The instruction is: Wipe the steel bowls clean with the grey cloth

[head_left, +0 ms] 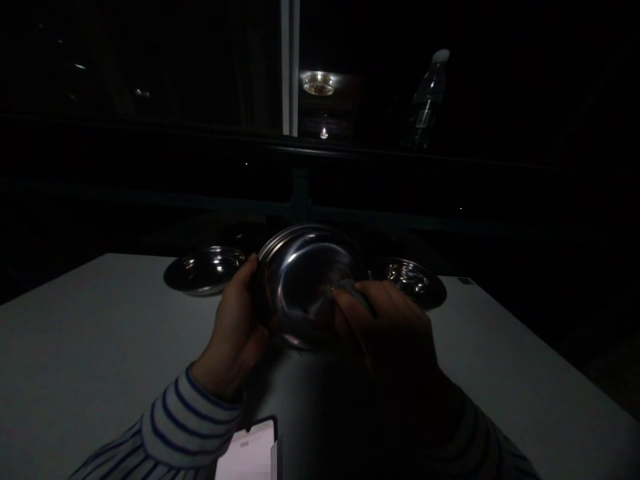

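A shiny metal bowl (305, 273) is tilted up above the table, its round base facing me. My left hand (233, 327) grips its left rim, with the thumb along the edge and the other fingers hidden behind. Against the lower right of the base, my right hand (385, 320) pinches a greyish cloth (356, 288), only a small part of which shows. A second metal bowl (203, 288) sits upright on the table to the left. On the right, partly behind my right hand, stands another metal bowl (420, 283).
The white table (100, 360) spans the foreground. A phone with a lit screen (247, 450) lies near my left sleeve. Beyond the table's far edge is a dark window with a pale vertical frame (291, 67). A clear plastic bottle (427, 100) stands at the back right. The scene is very dim.
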### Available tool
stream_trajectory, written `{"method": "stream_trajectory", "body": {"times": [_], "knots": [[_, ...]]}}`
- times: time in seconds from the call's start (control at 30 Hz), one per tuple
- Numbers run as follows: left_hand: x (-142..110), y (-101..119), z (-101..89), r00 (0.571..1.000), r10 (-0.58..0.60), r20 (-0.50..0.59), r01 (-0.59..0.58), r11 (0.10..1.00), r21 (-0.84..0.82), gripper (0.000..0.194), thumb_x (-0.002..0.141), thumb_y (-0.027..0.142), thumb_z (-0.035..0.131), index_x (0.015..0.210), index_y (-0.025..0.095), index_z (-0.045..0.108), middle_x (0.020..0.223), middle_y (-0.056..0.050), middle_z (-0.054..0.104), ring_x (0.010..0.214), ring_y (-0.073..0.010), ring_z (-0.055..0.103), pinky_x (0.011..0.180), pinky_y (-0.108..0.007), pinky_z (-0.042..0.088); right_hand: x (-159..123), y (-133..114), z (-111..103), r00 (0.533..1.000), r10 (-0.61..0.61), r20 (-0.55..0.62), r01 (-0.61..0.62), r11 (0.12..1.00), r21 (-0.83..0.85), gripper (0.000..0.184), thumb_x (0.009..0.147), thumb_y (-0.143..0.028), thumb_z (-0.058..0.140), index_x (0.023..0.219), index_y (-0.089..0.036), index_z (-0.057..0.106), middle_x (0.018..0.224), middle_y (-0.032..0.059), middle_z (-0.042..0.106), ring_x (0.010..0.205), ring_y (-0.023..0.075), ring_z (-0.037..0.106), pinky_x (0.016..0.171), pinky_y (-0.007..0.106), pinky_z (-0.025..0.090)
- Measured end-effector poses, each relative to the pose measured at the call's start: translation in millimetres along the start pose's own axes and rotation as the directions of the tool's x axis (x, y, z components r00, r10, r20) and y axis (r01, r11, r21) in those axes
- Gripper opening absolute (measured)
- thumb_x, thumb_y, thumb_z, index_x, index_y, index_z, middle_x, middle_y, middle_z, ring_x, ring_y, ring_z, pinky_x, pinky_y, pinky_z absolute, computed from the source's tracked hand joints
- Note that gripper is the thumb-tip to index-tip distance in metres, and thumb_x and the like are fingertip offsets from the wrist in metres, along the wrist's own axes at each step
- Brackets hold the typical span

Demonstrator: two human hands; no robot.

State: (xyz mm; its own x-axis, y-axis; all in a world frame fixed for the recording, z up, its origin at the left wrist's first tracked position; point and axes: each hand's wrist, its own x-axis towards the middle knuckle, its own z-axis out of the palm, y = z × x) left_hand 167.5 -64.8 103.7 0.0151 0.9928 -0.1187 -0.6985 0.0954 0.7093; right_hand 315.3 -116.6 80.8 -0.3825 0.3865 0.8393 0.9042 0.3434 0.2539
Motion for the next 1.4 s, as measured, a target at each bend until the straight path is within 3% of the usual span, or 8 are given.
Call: {"method": "stream_trajectory", "body": {"times": [0.13,0.3,0.43,0.67,0.87,1.03,1.2,1.4], "knots": [[-1,0,-0.3,1.000,-0.024,0.001,0.024,1.000,0.020,0.023,0.081,0.027,0.047,0.071,0.015,0.064,0.059,0.001,0.066,0.049,-0.0116,0.061,0.044,-0.021,0.050,-2,-5,4,0.994,-0.101,-0.035,0.102,0.994,0.040,0.015,0.083,-0.020,0.046,0.094,-0.020,0.056,0.072,0.0010,0.055,0.063,0.0137,0.042,0.058,0.028,0.029],[-1,-1,-0.2,0.999,-0.031,-0.015,0.032,0.999,0.035,0.023,0.082,0.027,0.047,0.072,0.015,0.064,0.059,0.001,0.066,0.048,-0.0116,0.060,0.043,-0.021,0.049,-3,-3,5,0.999,0.012,-0.042,-0.012,1.000,-0.002,0.012,0.082,-0.020,0.050,0.091,-0.017,0.056,0.073,0.0030,0.055,0.066,0.0145,0.044,0.056,0.027,0.028],[-1,-5,-0.7,0.997,-0.074,-0.021,0.076,0.993,0.085,0.024,0.082,0.029,0.048,0.071,0.014,0.063,0.057,-0.001,0.065,0.047,-0.0131,0.060,0.042,-0.022,0.049,-5,-5,4,0.996,-0.085,-0.021,0.086,0.996,0.005,0.018,0.082,-0.020,0.047,0.098,-0.019,0.055,0.081,0.0030,0.057,0.071,0.0156,0.046,0.062,0.028,0.031],[0,-11,-2.2,0.989,-0.146,-0.003,0.145,0.981,0.133,0.023,0.081,0.028,0.049,0.068,0.014,0.062,0.056,-0.001,0.065,0.047,-0.0120,0.060,0.042,-0.021,0.048,-5,-1,7,1.000,-0.023,0.003,0.023,1.000,-0.007,0.017,0.081,-0.021,0.048,0.097,-0.018,0.054,0.072,0.0012,0.054,0.064,0.0140,0.040,0.056,0.027,0.027],[-2,-9,-0.3,0.990,-0.136,-0.034,0.140,0.976,0.165,0.022,0.080,0.028,0.050,0.069,0.015,0.063,0.056,-0.001,0.064,0.046,-0.0121,0.059,0.042,-0.022,0.048,-6,0,8,0.996,0.083,0.017,-0.083,0.997,0.003,0.015,0.082,-0.021,0.048,0.095,-0.019,0.056,0.075,0.0022,0.055,0.067,0.0141,0.042,0.057,0.027,0.026],[-2,-9,-1.3,0.987,-0.153,-0.042,0.158,0.962,0.223,0.021,0.079,0.030,0.052,0.069,0.015,0.063,0.054,-0.001,0.064,0.043,-0.0123,0.057,0.038,-0.021,0.045,-3,2,5,0.999,-0.043,-0.005,0.043,0.999,0.001,0.017,0.081,-0.022,0.049,0.096,-0.018,0.057,0.071,0.0017,0.054,0.064,0.0146,0.041,0.055,0.027,0.026],[-2,-11,-1.4,0.991,-0.116,-0.064,0.128,0.959,0.254,0.019,0.078,0.030,0.053,0.072,0.015,0.063,0.056,-0.001,0.065,0.045,-0.0133,0.059,0.042,-0.023,0.047,-2,3,7,0.994,0.096,0.048,-0.093,0.994,-0.053,0.013,0.079,-0.020,0.052,0.089,-0.018,0.060,0.069,0.0028,0.055,0.065,0.0151,0.043,0.055,0.027,0.026],[-1,-9,-2.0,0.993,-0.094,-0.078,0.111,0.958,0.265,0.019,0.077,0.030,0.054,0.072,0.015,0.063,0.057,-0.001,0.065,0.045,-0.0134,0.059,0.043,-0.023,0.047,-7,1,9,1.000,0.012,0.001,-0.012,0.999,0.041,0.016,0.079,-0.022,0.053,0.093,-0.019,0.060,0.071,0.0013,0.056,0.063,0.0140,0.043,0.056,0.026,0.028]]}}
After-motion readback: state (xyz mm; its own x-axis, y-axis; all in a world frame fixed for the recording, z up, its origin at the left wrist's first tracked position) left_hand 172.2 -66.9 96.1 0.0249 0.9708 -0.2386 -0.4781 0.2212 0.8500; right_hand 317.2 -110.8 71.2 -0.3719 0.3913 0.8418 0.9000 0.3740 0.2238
